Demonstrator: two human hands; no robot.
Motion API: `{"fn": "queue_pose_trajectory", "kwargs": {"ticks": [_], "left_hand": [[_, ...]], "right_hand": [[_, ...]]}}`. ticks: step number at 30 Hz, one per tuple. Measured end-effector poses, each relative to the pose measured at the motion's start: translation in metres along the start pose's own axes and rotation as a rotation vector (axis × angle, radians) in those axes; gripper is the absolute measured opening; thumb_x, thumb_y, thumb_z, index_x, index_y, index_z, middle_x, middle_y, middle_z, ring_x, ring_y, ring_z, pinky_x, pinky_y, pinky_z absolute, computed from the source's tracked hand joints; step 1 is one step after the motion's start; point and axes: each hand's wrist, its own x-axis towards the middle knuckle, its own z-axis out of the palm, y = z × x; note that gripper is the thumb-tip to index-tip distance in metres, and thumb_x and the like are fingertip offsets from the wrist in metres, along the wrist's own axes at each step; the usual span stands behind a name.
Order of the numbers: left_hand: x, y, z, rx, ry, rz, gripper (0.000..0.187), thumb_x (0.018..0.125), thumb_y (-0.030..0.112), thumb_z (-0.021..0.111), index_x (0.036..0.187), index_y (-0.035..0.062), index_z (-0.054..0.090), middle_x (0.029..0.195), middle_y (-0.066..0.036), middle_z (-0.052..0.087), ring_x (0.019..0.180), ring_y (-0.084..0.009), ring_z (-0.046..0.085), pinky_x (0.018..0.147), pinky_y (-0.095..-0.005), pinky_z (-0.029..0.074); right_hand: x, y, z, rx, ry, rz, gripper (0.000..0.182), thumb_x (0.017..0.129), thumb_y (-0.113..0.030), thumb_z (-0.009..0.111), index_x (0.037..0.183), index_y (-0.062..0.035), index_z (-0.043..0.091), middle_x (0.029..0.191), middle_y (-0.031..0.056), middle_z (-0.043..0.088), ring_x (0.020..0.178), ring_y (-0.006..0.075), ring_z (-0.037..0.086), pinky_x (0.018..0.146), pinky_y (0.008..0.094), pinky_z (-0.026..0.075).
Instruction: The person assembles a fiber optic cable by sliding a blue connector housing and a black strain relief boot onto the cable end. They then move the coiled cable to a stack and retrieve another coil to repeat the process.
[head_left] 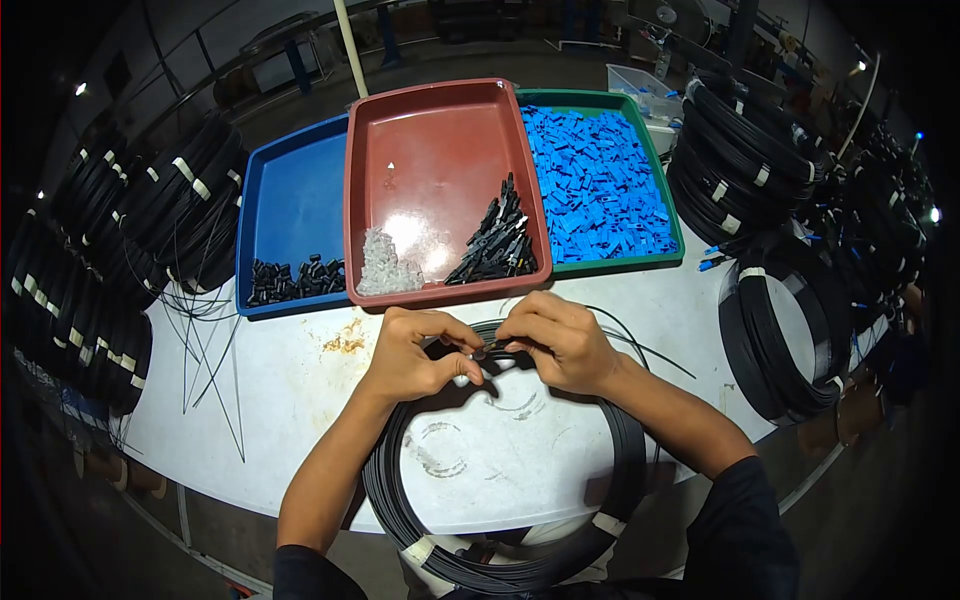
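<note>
My left hand [428,352] is curled with thumb and fingertips around a small dark piece [481,353], whose kind is too small to make out. Facing it, my right hand [562,345] pinches what looks like the end of a black cable, mostly hidden by the fingers. Both hands meet over the far side of a coil of black cable [625,450]. White tape binds this coil, which lies on the white table [480,440] and hangs over its front edge. Loose cable ends [650,352] stick out right of my right hand.
Behind my hands stand a blue tray [290,200] with black parts, a red tray [430,130] with clear and black parts, and a green tray [672,220] full of blue connectors. More cable coils [760,345] lie right; stacked coils [200,190] stand left.
</note>
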Motion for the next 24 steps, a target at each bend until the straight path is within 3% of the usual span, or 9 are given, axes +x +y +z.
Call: {"fn": "queue_pose_trajectory", "kwargs": {"ticks": [7,15,24], "left_hand": [[0.0005,0.0015,0.0016,0.002,-0.015,0.047,0.020,0.064,0.004,0.089,0.078,-0.0008,0.075,0.067,-0.008,0.071,0.060,-0.0130,0.067,0.058,-0.0249,0.052],[-0.0006,-0.0033,0.0032,0.029,0.001,0.034,0.022,0.062,0.009,0.091,0.075,0.0020,0.075,0.064,-0.005,0.069,0.054,-0.0101,0.059,0.051,-0.0240,0.043],[0.0003,0.0019,0.0033,0.020,0.001,0.036,0.019,0.061,0.004,0.088,0.072,0.0024,0.073,0.061,-0.004,0.067,0.052,-0.0085,0.057,0.048,-0.0236,0.040]], "right_hand": [[0.0001,-0.0015,0.0015,0.010,-0.002,-0.031,0.023,0.071,0.009,0.075,0.091,-0.0008,0.070,0.084,0.0105,0.064,0.071,0.0253,0.065,0.061,0.0343,0.052],[0.0011,-0.0019,0.0018,0.039,0.003,-0.020,0.023,0.070,0.010,0.074,0.090,0.0008,0.069,0.081,0.0116,0.064,0.067,0.0253,0.064,0.058,0.0342,0.051],[0.0013,-0.0032,0.0015,0.059,-0.030,0.009,0.023,0.071,0.011,0.073,0.090,0.0010,0.066,0.084,0.0116,0.061,0.070,0.0280,0.063,0.061,0.0377,0.051]]}}
